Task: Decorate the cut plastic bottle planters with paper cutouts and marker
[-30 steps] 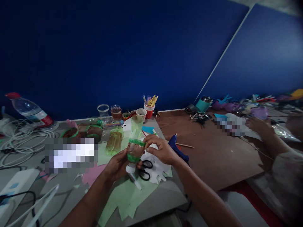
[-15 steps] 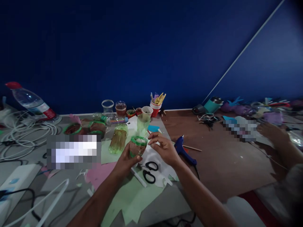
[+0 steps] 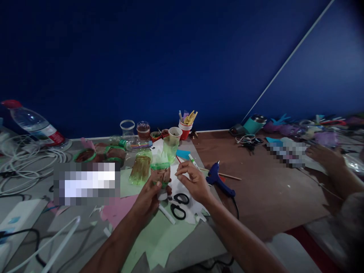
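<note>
My left hand point(image 3: 148, 199) is wrapped round a cut-off plastic bottle top point(image 3: 160, 173), painted brown with a green rim. Its white cap point(image 3: 163, 196) points down and the wide end faces up. Beside it on the right hovers my right hand point(image 3: 196, 182), thumb and fingertips drawn together in a pinch. Whatever may be between those fingertips is too small to make out. Below the hands lie black-handled scissors point(image 3: 179, 205) and a white marker point(image 3: 167, 214) on white and green paper point(image 3: 159, 242). A pale green plastic cup point(image 3: 170, 149) stands just behind.
A blue glue gun point(image 3: 220, 182) rests near a wooden stick point(image 3: 233, 176) on the right. More painted bottle pieces point(image 3: 116, 154) and a green-brown one point(image 3: 140, 167) are at left. Cables point(image 3: 54, 155) and a bottle point(image 3: 40, 127) lie far left. Another person's hand point(image 3: 324, 155) is at right.
The bottle top has been turned from showing its open inside to standing more upright, with the cap now in view. My right hand stays close by, its fingers drawn in more.
</note>
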{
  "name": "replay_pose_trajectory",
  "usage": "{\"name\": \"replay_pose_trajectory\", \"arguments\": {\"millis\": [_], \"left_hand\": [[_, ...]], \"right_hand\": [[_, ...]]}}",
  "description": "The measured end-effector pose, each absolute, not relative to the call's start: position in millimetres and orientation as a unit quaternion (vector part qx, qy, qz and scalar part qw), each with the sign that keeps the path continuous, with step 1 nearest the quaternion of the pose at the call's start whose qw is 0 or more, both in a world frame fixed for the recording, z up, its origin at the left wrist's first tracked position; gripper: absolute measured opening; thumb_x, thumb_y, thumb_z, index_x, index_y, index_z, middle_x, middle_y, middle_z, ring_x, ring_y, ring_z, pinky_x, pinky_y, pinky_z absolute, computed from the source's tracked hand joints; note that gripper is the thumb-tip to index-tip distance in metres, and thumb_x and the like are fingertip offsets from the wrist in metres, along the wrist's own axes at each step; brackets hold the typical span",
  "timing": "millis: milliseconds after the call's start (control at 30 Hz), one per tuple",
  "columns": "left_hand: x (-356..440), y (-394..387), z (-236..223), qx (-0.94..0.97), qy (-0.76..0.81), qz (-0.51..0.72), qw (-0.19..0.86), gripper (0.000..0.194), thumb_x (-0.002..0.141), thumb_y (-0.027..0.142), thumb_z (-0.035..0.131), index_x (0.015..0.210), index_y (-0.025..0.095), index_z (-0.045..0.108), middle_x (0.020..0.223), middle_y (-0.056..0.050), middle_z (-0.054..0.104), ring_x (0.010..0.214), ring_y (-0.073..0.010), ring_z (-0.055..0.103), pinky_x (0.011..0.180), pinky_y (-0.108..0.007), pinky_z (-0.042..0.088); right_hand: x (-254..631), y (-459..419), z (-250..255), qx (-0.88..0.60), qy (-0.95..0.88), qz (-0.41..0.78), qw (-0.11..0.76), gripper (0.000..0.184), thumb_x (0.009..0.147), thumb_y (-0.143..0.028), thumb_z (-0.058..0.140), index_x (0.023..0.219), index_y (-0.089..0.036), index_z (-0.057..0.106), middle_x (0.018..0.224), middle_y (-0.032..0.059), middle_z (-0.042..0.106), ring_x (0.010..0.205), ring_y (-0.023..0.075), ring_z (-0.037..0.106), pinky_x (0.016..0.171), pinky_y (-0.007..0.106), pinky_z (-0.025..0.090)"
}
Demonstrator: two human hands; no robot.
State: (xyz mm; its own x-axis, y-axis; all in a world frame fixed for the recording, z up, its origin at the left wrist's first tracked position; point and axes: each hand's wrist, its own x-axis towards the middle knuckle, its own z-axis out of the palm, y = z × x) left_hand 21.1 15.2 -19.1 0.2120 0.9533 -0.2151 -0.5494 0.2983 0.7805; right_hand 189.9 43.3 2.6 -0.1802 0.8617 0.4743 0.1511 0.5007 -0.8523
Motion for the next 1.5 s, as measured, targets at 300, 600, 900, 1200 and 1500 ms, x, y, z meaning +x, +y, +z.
{"name": "replay_pose_trajectory", "arguments": {"millis": [300,600,900,1200,1500], "left_hand": [[21,17,-20,0.276,0.386,0.562,0.678,0.037,0.054,0.023,0.081,0.083,0.014,0.061,0.067,0.001,0.062,0.060,-0.0092,0.057,0.057,-0.020,0.045],[28,11,-19,0.285,0.391,0.579,0.656,0.041,0.057,0.020,0.079,0.092,0.016,0.057,0.071,0.002,0.065,0.065,-0.0118,0.061,0.066,-0.026,0.049],[24,17,-25,0.355,0.477,0.586,0.550,0.036,0.059,0.023,0.077,0.088,0.016,0.055,0.076,0.002,0.063,0.072,-0.0126,0.060,0.071,-0.026,0.047],[2,25,-21,0.511,0.567,0.533,0.365,0.060,0.069,0.027,0.067,0.124,0.026,0.042,0.120,-0.008,0.059,0.111,-0.0244,0.056,0.095,-0.042,0.043],[2,27,-34,0.675,0.545,0.392,0.306,0.056,0.081,0.034,0.055,0.131,0.019,0.037,0.131,-0.014,0.051,0.122,-0.0282,0.048,0.100,-0.045,0.039]], "right_hand": [[175,41,-16,-0.412,-0.648,0.433,0.473,0.007,0.077,-0.020,0.057,0.074,-0.018,0.063,0.079,0.0027,0.058,0.077,0.0140,0.057,0.073,0.027,0.046],[166,36,-20,-0.410,-0.567,0.532,0.477,0.005,0.073,-0.022,0.058,0.070,-0.018,0.060,0.069,-0.0009,0.059,0.063,0.0123,0.058,0.063,0.025,0.048],[167,35,-21,-0.454,-0.607,0.482,0.439,0.006,0.073,-0.021,0.057,0.071,-0.018,0.062,0.069,-0.0013,0.059,0.063,0.0111,0.054,0.061,0.023,0.043],[181,49,-30,-0.531,-0.769,0.204,0.293,0.015,0.073,-0.008,0.055,0.072,-0.017,0.067,0.082,0.0039,0.066,0.082,0.0171,0.060,0.082,0.030,0.038],[186,55,-32,-0.555,-0.793,0.141,0.208,0.015,0.078,-0.011,0.053,0.076,-0.017,0.067,0.088,0.0038,0.068,0.086,0.0157,0.060,0.085,0.028,0.034]]}}
